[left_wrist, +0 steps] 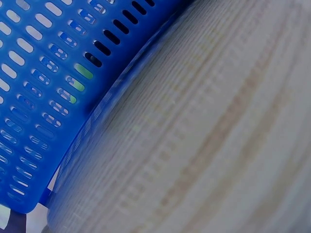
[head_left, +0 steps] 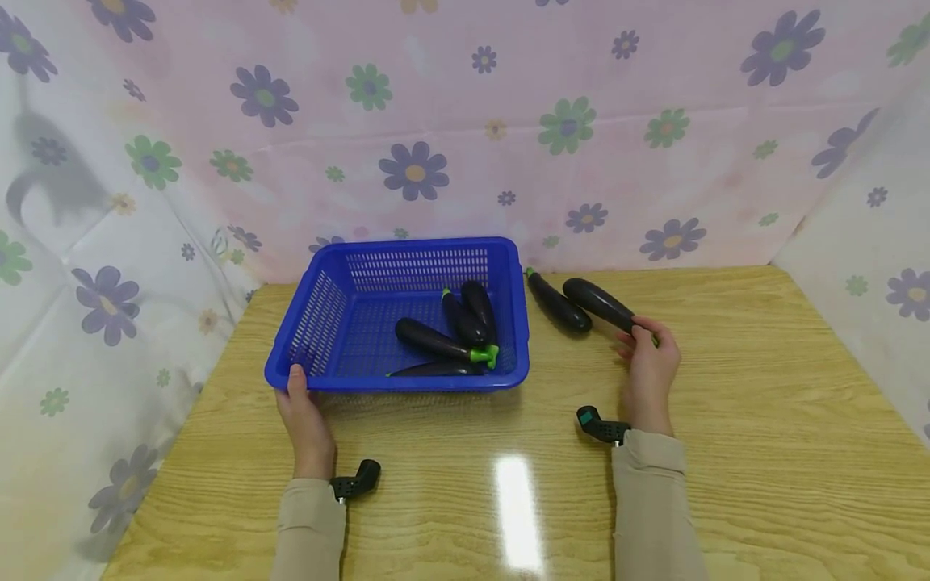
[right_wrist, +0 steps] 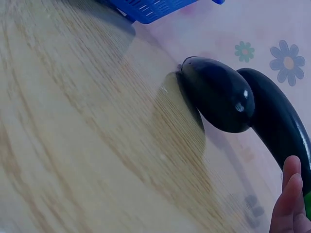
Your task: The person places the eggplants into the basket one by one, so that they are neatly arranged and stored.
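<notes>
A blue slotted plastic basket (head_left: pixel 395 385) holds several dark eggplants (head_left: pixel 434 340) toward its right side. My left hand (head_left: pixel 305 420) grips the near left corner of its rim, thumb over the edge and the other fingers hidden below. The left wrist view shows the basket's slotted wall (left_wrist: pixel 63 82), but not the hand. To the right of the basket, my right hand (head_left: pixel 650 367) holds an eggplant (head_left: pixel 597 302) by its green stem end. A second eggplant (head_left: pixel 558 305) lies on the table beside it, next to the basket; in the right wrist view the two eggplants overlap.
The wooden table (head_left: pixel 763 420) runs back to a flowered cloth (head_left: pixel 494 161) hanging behind it. More cloth hangs at the left and right sides. Each wrist wears a small black camera mount (head_left: pixel 601 426).
</notes>
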Available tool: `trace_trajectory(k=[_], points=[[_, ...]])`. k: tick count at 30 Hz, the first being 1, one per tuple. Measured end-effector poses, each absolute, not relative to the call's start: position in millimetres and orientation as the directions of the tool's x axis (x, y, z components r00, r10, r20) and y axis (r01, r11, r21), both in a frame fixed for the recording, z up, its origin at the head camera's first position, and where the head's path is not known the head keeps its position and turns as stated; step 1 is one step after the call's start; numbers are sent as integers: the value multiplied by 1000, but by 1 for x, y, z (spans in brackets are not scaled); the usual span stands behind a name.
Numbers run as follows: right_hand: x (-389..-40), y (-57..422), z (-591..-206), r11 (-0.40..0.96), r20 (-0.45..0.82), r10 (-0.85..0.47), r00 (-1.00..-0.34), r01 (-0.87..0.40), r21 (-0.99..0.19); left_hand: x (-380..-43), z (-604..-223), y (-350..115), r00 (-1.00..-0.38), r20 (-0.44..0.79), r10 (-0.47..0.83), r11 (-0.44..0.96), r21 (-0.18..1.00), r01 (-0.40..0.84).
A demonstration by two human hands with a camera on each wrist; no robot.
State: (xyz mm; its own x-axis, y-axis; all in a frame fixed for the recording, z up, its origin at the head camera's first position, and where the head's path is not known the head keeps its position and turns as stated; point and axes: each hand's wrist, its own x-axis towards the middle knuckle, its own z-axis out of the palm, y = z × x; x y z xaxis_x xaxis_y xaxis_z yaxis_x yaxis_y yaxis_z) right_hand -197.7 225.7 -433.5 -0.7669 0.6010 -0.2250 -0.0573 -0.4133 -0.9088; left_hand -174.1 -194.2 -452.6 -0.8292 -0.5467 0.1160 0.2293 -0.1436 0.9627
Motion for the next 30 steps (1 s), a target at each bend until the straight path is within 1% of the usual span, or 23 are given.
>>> trace_trajectory(k=[15,30], points=[[-204,221,-440,-390,-227,541,-810,-3,-921,-176,-455,-195,-834,116,-540,-163,957,239],[-205,215,-436,-356,-249,525,-814,55,-933,-178,-455,-194,-829,129,-544,-188,944,270]])
